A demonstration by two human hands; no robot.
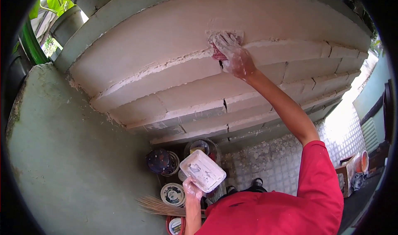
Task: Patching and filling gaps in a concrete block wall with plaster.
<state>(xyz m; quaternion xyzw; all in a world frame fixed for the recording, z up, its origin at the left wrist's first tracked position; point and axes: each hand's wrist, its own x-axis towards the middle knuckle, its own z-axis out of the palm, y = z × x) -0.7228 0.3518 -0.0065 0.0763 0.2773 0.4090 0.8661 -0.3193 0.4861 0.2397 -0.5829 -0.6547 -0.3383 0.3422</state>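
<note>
My right hand (234,56), coated in white plaster, is pressed against the pale plastered wall (166,32) at the upper middle. Under its fingers is a flat plaster spreader (219,53) with a reddish part showing; plaster smears and the fingers hide much of it. Lower down, my left hand (192,189) grips the near left edge of a shallow white rectangular tray (203,170). Smears of white plaster and a few grey patches cover the tray's inside. White plaster also marks my left fingers.
Stepped ledges (186,115) with cracks cross the wall below my right hand. A green wall (83,152) closes the left side. Several buckets, among them a lidded pail (173,195), and a stick broom (155,206) crowd the floor by my left hand. Potted plants (68,23) stand upper left.
</note>
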